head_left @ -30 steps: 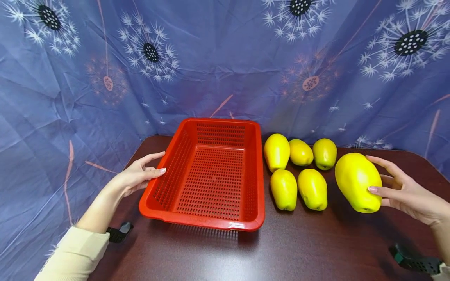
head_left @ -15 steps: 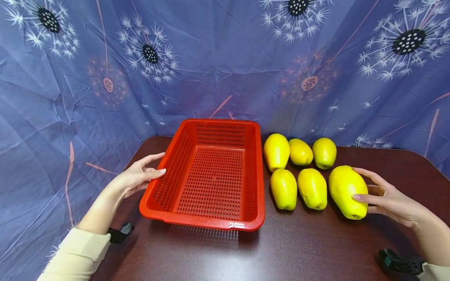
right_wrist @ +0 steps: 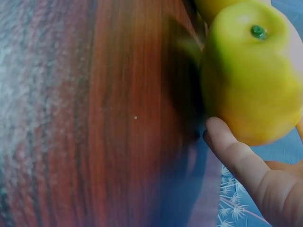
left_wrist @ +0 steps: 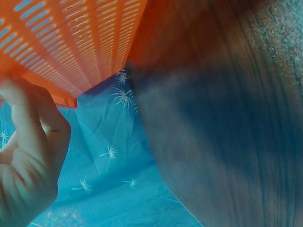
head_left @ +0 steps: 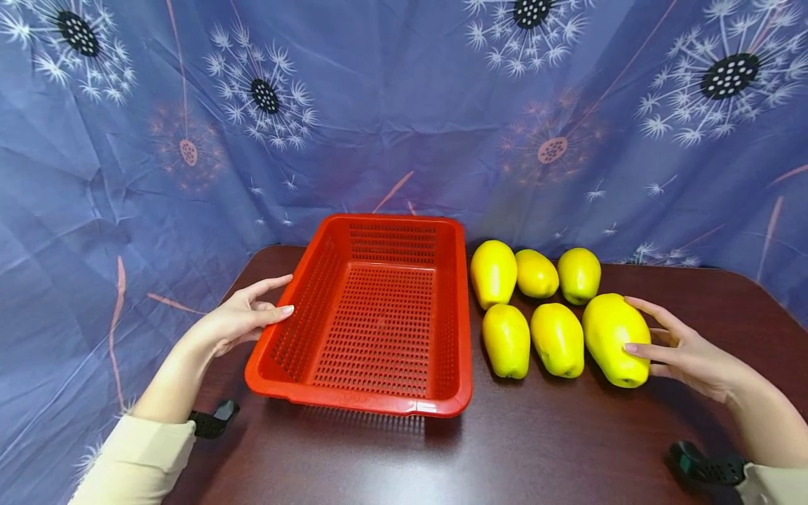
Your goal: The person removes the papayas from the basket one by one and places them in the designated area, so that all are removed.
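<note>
In the head view my left hand (head_left: 236, 319) pinches the left rim of a red perforated plastic basket (head_left: 360, 399), thumb over the inner side. The left wrist view shows its curled fingers (left_wrist: 35, 116) at the basket wall (left_wrist: 80, 38). My right hand (head_left: 691, 358) grips a large yellow mango (head_left: 611, 335) from its right side, thumb in front and fingers behind. In the right wrist view this mango (right_wrist: 248, 78) shows a green stem nub, with a finger of the right hand (right_wrist: 253, 175) against it. Whether the mango's underside touches the table is hidden.
Several smaller yellow mangoes stand in two rows between basket and right hand, including a front one (head_left: 557, 340) close beside the large mango and a back one (head_left: 578, 275). The dark wooden table (head_left: 524, 442) meets a blue dandelion-print cloth (head_left: 379, 105) behind.
My right hand has brought the large mango leftward and down, from apart at the right to the right end of the front row. The left hand stays on the basket rim.
</note>
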`<state>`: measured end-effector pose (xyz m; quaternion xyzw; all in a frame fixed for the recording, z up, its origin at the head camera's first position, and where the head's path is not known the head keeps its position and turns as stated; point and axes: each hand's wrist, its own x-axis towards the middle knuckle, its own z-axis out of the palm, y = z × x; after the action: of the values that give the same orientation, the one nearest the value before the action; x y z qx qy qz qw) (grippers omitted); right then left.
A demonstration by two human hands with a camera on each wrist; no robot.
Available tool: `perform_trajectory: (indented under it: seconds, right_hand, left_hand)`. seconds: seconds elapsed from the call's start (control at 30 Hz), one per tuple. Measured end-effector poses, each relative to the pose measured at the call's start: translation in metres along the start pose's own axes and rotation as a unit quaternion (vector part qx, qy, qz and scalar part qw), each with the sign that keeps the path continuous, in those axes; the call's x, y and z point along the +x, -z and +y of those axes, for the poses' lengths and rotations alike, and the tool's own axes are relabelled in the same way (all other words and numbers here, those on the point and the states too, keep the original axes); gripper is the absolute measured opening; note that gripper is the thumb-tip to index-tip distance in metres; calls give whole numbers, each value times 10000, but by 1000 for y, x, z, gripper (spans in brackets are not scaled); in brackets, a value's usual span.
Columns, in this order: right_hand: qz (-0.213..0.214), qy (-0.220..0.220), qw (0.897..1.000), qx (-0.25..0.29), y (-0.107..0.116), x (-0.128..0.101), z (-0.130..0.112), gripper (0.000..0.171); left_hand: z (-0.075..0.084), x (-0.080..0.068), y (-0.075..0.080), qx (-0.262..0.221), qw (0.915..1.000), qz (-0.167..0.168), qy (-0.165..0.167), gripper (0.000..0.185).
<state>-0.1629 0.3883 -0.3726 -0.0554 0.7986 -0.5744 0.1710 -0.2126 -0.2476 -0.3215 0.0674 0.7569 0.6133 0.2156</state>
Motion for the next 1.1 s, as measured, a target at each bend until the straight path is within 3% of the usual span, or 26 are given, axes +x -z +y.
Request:
perform_trajectory:
  seconds: [0.43, 0.87, 1.0, 1.1]
  right_hand:
    - [75, -102, 9998, -172, 1, 0, -3, 75]
    - [53, -195, 9998, -7, 2, -2, -4, 70]
    - [128, -200, 9995, -185, 3, -4, -5, 70]
    - [348, -201, 9944, -977, 2, -9, -12, 71]
  left_hand:
    - [-5, 2, 0, -292, 9993, -188, -170, 74]
    - [-10, -1, 5, -439, 9976, -379, -383, 69]
    - [-8, -3, 9, -133, 9987, -294, -405, 66]
    - [-7, -7, 13, 717, 9949, 192, -682, 61]
